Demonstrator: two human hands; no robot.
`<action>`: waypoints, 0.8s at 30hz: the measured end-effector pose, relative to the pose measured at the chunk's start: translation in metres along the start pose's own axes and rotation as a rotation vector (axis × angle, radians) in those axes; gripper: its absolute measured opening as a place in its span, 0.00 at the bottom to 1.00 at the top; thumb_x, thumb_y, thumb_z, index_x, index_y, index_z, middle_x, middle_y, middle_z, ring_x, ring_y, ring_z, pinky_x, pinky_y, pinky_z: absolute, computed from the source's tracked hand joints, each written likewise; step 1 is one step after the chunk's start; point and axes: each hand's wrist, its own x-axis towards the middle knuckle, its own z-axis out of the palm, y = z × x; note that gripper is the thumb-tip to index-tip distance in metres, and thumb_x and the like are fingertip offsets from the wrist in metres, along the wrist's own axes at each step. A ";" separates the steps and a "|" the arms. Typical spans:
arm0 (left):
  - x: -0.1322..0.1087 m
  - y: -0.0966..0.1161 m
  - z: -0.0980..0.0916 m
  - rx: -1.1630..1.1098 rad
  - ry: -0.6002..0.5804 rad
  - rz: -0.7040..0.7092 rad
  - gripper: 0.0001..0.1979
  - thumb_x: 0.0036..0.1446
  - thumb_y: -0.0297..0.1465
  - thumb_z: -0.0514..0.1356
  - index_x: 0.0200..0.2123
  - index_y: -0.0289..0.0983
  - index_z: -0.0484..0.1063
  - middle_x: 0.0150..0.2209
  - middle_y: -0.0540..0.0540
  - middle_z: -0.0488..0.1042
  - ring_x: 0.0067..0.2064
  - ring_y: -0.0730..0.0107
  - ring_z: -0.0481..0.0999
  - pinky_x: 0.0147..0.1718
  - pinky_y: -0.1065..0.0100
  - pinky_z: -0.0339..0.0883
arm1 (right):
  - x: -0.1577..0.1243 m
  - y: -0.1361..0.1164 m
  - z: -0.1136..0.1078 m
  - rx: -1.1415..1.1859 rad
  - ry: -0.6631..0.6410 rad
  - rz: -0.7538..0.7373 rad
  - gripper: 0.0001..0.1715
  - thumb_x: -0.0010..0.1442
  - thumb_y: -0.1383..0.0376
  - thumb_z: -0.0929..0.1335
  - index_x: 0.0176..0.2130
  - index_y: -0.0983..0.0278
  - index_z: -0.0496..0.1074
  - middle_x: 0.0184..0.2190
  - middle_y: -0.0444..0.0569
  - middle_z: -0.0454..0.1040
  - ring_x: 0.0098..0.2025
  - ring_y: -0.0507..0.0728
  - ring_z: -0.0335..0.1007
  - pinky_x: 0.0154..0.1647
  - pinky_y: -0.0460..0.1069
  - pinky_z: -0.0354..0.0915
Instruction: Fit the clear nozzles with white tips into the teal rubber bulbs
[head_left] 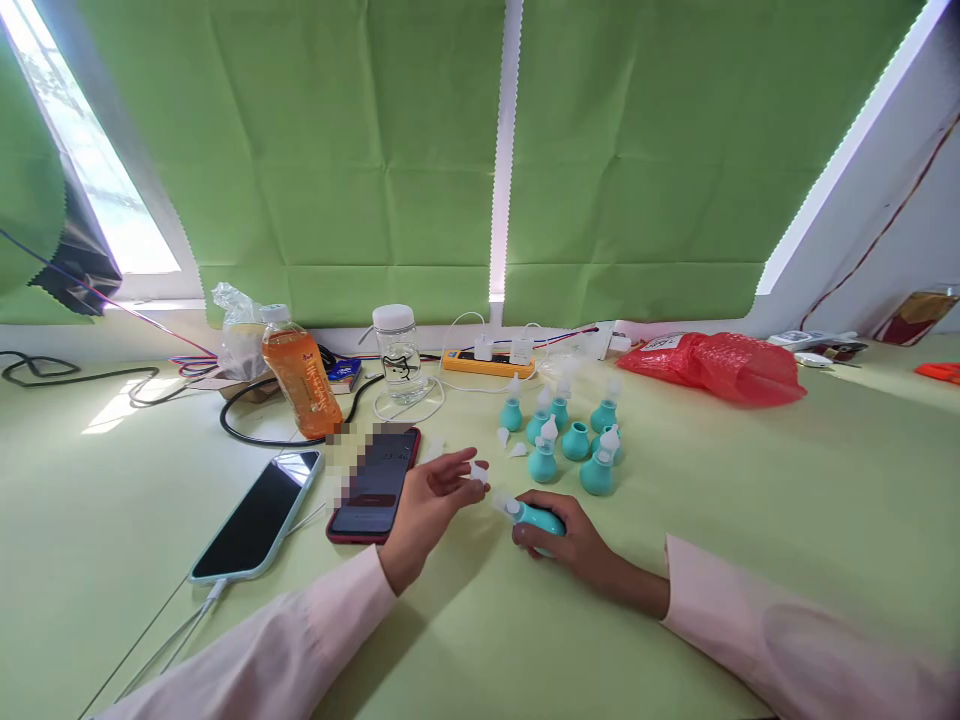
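My left hand (442, 495) pinches a small white tip (478, 473) between thumb and fingers, just right of the red-edged phone. Facing it, my right hand (559, 530) is wrapped round a teal bulb (541, 519) that lies on its side, its clear and white nozzle (510, 504) pointing left toward my left hand. The two are a short gap apart. Behind my right hand stand several teal bulbs (542, 463), most with white or clear tips on top. One open bulb (575, 441) shows a bare hole. Small white tips (518, 450) lie beside them on the table.
A red-edged phone (375, 485) and a charging phone (256, 515) lie on the left. Behind them stand an orange drink bottle (301, 375) and a clear jar (399, 360). A yellow power strip (487, 365) and red plastic bag (712, 368) are at the back.
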 end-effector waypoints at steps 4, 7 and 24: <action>-0.010 -0.010 0.001 -0.145 -0.091 -0.097 0.16 0.42 0.33 0.63 0.37 0.31 0.72 0.38 0.41 0.74 0.40 0.65 0.72 0.41 0.66 0.64 | 0.000 0.001 0.002 -0.036 0.003 -0.003 0.16 0.50 0.54 0.65 0.30 0.66 0.65 0.19 0.41 0.60 0.20 0.48 0.55 0.21 0.44 0.55; -0.007 -0.018 -0.002 -0.183 -0.114 -0.137 0.14 0.42 0.33 0.63 0.33 0.32 0.73 0.37 0.42 0.74 0.39 0.66 0.72 0.41 0.66 0.65 | -0.002 0.002 0.002 -0.096 0.009 -0.001 0.16 0.51 0.54 0.64 0.31 0.66 0.65 0.18 0.41 0.59 0.20 0.48 0.54 0.21 0.44 0.54; -0.004 -0.035 0.012 -0.583 -0.080 -0.223 0.07 0.42 0.28 0.63 0.26 0.32 0.68 0.34 0.43 0.75 0.43 0.65 0.72 0.48 0.64 0.61 | -0.004 -0.002 0.016 0.100 0.089 0.121 0.20 0.49 0.51 0.64 0.23 0.65 0.60 0.16 0.40 0.60 0.16 0.46 0.52 0.15 0.43 0.50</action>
